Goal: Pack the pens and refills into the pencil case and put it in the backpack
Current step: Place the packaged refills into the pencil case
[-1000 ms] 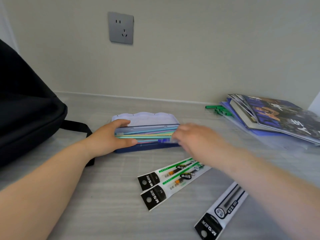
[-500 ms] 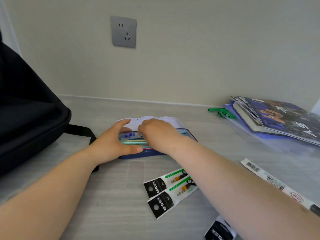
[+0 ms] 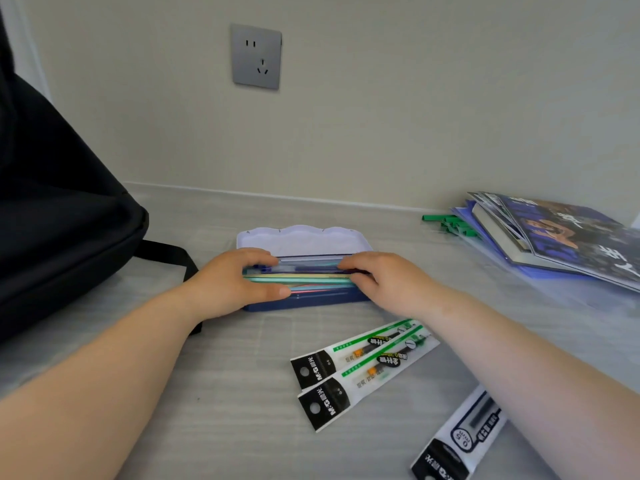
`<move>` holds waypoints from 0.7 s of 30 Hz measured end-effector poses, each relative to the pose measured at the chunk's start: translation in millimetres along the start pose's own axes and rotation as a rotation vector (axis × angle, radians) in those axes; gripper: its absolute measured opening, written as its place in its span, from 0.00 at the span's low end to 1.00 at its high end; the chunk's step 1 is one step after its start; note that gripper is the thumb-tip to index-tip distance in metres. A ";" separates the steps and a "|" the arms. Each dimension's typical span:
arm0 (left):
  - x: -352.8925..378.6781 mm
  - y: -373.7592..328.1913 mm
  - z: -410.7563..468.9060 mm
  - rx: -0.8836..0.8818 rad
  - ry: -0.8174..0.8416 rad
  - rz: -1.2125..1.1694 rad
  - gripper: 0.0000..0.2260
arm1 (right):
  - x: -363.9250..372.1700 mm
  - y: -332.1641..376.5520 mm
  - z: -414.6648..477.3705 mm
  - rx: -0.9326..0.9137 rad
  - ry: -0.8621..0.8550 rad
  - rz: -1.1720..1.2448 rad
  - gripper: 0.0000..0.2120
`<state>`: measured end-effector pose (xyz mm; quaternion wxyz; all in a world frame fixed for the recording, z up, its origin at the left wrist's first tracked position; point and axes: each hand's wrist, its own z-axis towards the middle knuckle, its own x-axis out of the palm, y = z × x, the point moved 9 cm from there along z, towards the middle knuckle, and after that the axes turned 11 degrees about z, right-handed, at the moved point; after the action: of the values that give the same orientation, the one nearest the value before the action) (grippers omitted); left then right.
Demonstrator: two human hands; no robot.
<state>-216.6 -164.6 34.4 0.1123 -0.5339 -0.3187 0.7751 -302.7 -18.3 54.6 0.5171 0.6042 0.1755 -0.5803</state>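
Now settling pens (image 3: pixel 311 279) into the open pencil case (image 3: pixel 304 302).
Left hand (image 3: pixel 228 284) grips the case's left end; right hand (image 3: pixel 384 282) curls over the pens at its right end. Next, likely: lift the 2 refill packs (image 3: pixel 363 365) lying near it, well short of the backpack (image 3: pixel 62 220).

Bare desk (image 3: pixel 214 403) front-left; backpack (image 3: pixel 62 216) blocks left, books (image 3: pixel 554 237) right, refill packets (image 3: pixel 360 368) front of pencil case (image 3: pixel 311 299).

A study corner in a home: pale desk (image 3: pixel 214 403) against a plain wall, grey wall socket (image 3: pixel 256 56), magazines (image 3: pixel 561 233) stacked at its right edge.
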 end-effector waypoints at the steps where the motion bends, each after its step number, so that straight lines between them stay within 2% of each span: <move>1: -0.3 -0.4 0.2 0.000 -0.006 0.005 0.20 | 0.5 -4.0 -2.0 0.025 -0.007 0.041 0.15; 6: 2.4 -3.6 -2.1 0.006 -0.021 0.074 0.25 | 1.7 -4.1 -1.4 0.058 0.007 0.058 0.17; 12: 6.1 -5.6 -3.9 -0.004 0.007 0.134 0.29 | -39.6 1.4 -39.5 0.051 0.021 0.009 0.18; 18: 5.0 -7.6 -4.8 -0.024 0.002 0.133 0.28 | -37.3 7.4 -119.2 0.081 0.433 -0.205 0.27; 21: 5.7 -9.7 -7.9 -0.023 0.003 0.143 0.28 | -20.9 9.6 -147.4 0.056 0.527 -0.361 0.25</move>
<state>-213.4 -151.1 34.3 0.0512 -0.5578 -0.2886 0.7765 -223.9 108.1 46.4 0.3260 0.7067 0.3918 -0.4908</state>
